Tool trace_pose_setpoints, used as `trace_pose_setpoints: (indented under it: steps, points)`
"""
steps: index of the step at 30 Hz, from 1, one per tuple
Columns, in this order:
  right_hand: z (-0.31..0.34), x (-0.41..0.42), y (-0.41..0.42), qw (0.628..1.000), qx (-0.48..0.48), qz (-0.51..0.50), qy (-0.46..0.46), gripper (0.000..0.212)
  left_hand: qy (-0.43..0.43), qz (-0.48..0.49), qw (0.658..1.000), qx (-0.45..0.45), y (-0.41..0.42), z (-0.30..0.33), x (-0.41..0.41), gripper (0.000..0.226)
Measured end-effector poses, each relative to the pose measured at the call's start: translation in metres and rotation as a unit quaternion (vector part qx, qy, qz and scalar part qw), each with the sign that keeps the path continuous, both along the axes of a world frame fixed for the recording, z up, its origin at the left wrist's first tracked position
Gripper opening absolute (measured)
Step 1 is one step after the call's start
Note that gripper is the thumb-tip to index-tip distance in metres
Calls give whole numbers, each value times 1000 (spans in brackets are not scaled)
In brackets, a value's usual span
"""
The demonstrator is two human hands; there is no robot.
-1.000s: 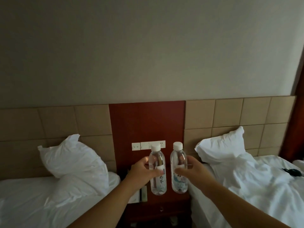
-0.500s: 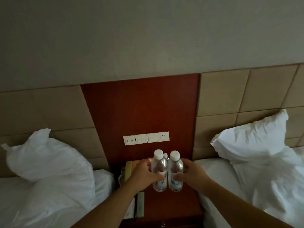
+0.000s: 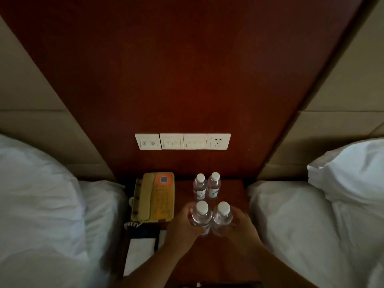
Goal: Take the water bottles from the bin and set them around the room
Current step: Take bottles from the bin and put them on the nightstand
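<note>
1. Fingers (image 3: 188,220) of left hand (image 3: 182,227) curled round one water bottle (image 3: 201,216); right hand (image 3: 239,224) gripping a second bottle (image 3: 222,215).
2. Both held upright, touching, just above the tabletop (image 3: 232,194).
3. Likely full: moderately heavy, smooth, slightly squashy; best gripped mid-body.
4. Behind: two standing bottles (image 3: 205,187), beside a telephone (image 3: 154,197).

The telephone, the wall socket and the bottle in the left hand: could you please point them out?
telephone (image 3: 160,196), head view, keypad.
wall socket (image 3: 218,141), head view, plate face.
bottle in the left hand (image 3: 202,206), head view, white cap.
</note>
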State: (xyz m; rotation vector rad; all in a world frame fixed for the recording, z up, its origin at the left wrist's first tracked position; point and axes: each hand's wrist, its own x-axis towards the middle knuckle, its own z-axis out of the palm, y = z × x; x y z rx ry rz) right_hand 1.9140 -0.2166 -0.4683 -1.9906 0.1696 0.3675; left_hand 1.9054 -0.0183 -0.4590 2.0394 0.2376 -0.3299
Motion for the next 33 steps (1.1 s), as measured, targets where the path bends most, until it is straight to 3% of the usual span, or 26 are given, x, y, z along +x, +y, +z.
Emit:
trace_pose_setpoints:
  steps: [5, 10, 14, 22, 26, 31, 33]
  points:
    - [-52, 47, 5, 1000, -10, 6, -5, 34, 19, 44, 999, -10, -8, -66, 38, 62]
    - [-99, 76, -1, 998, 13, -30, 47, 52, 26, 39, 999, -1, -9, -112, 63, 60]
    - [-122, 92, -4, 999, 10, -9, 45, 44, 24, 43, 999, 0, -8, -129, 74, 61]
    - [-130, 107, -11, 997, 8, -2, 75, 63, 23, 93, 995, 0, -18, -132, 88, 63]
    - [-128, 106, -13, 996, -41, 8, 78, 71, 47, 108, 993, 0, -19, -138, 89, 67]
    - [-124, 104, -18, 984, -120, 55, 118, 99, 75, 101, 991, 39, -21, -133, 81, 88]
    - [-122, 101, -24, 974, -138, 68, 169, 74, 107, 96, 988, 56, -19, -128, 75, 87]
